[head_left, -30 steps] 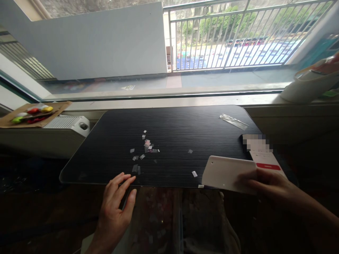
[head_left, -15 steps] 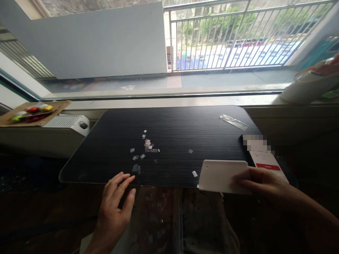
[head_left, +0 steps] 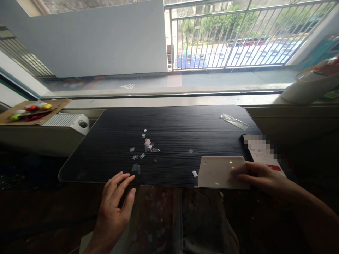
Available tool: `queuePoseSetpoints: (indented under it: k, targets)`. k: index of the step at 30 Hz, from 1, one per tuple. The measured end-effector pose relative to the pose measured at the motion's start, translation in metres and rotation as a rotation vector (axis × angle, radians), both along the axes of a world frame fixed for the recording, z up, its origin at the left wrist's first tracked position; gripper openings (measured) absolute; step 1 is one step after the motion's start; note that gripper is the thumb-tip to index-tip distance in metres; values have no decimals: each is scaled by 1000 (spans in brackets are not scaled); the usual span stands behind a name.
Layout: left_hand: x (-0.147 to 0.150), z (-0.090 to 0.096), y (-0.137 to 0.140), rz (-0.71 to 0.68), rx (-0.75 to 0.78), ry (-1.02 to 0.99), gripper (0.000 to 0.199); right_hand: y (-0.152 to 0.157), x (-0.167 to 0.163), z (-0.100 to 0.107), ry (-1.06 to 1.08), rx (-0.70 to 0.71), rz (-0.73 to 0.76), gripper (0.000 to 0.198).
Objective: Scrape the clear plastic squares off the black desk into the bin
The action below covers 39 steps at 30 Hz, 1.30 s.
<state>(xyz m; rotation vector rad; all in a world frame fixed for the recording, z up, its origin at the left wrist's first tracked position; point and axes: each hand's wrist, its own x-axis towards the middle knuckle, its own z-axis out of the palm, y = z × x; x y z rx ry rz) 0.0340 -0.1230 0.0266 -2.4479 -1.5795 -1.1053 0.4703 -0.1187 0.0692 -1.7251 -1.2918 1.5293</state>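
My right hand (head_left: 261,174) grips a flat, pale plastic scraper-like card (head_left: 218,172) by its right end. The card has rounded corners and a small hole near its upper left, and it lies over the front edge of the black table (head_left: 180,123). My left hand (head_left: 116,197) is at the table's front edge, fingers apart and holding nothing. Just beyond its fingertips lie several small clear and whitish scraps (head_left: 147,143). One white scrap (head_left: 195,173) sits just left of the card, and a faint clear one (head_left: 191,151) is a little farther back.
A phone (head_left: 265,155) with a lit screen rests at the table's right edge. Behind it is a crumpled clear plastic strip (head_left: 234,121). A white heater (head_left: 67,121) and cardboard (head_left: 59,104) with colourful items stand at left. Below the front edge, a clear container (head_left: 159,218) shows dimly.
My right hand has moved the card slightly away from me and a little left, and its surface now catches light. The left hand has stayed in place.
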Motion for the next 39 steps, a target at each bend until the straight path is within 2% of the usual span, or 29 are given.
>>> queuePoseSetpoints:
  k: [10, 18, 21, 24, 30, 36, 39]
  targets:
    - [0, -1, -1, 9, -12, 3, 27, 5, -7, 1, -3, 11, 23, 52]
    - [0, -1, -3, 17, -15, 2, 27, 8, -7, 17, -59, 66, 26, 54]
    - [1, -2, -2, 15, -13, 9, 27, 16, -21, 26, -74, 125, -4, 57]
    - [1, -2, -1, 17, -15, 10, 28, 28, -43, 30, -52, 202, 31, 56]
    - [-1, -2, -4, 37, -7, -4, 27, 53, -71, 16, 29, 287, 91, 57]
    - [-5, -5, -5, 43, -21, 0, 26, 46, -58, 19, 4, 206, 232, 45]
    - [-4, -6, -4, 34, -18, -4, 26, 38, -50, 27, -46, 194, 220, 46]
